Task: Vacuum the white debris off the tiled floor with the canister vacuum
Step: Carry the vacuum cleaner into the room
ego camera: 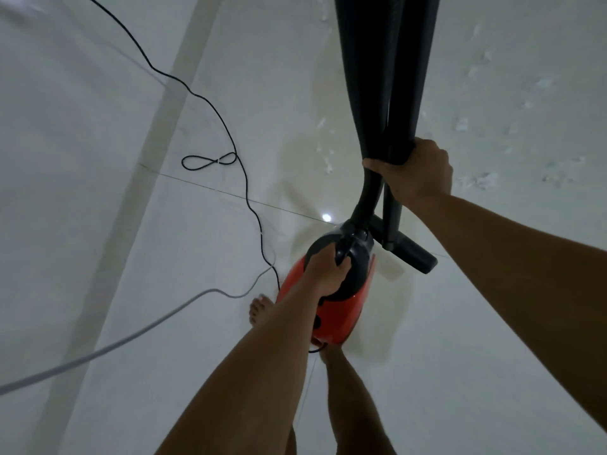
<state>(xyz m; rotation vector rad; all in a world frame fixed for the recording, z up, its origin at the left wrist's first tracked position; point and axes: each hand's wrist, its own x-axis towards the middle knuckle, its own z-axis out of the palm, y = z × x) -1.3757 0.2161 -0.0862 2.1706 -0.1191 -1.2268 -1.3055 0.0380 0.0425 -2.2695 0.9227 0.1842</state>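
left hand (328, 274): fingers wrapped round the top handle of the red canister vacuum (331, 320), dead centre
right hand (417, 172): clutching black hose (364, 198) and wand (392, 211) together
white debris (461, 123): scattered on tiled floor (492, 323), upper right

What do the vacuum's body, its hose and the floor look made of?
Body: likely hard plastic, a glossy orange-red shell with soft highlights. Hose: probably flexible plastic, matte black, faintly ribbed, bent double. Floor: seemingly glazed tile, pale and shiny, with a bright glint and thin joints.
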